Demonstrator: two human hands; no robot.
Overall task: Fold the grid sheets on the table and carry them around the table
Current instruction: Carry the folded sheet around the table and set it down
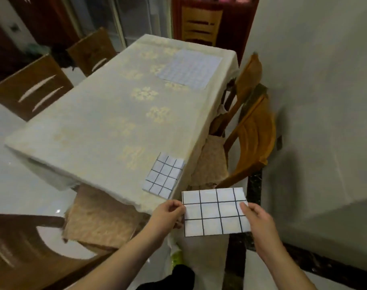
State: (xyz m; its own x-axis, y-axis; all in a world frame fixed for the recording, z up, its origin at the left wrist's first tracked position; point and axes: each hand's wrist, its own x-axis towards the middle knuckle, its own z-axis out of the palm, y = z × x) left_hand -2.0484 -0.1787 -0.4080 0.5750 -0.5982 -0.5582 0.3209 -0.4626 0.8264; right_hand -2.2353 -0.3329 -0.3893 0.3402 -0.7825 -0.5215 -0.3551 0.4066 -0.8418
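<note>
folded grid sheet (215,212) held in the air off the near corner of the table (90,130), not touching the cloth. black grid lines face up; sheet roughly level, long edge running between the two hands.

left hand (168,215): pinches the sheet's left edge, thumb on top, fingers curled under. right hand (256,216): pinches the right edge, thumb over the top surface near the upper right part, fingers beneath. both forearms reach up from the bottom of the view.

second folded grid sheet (162,175): lies flat on the table just beyond the left hand, close to the table's near right corner, apart from the held one.

third grid sheet (190,69): larger, finer grid, lies flat at the far end of the table, well beyond both hands. blurred; fold state cannot be told.

table covered in a pale cloth with faint floral pattern.

light wooden chair (251,130): beyond the right hand, tucked at the table's right side, against the wall (324,80). dark wooden chairs (32,86): far beyond the left hand on the table's other side. cushioned seat (103,216): left of the left hand, under the table's near edge.
</note>
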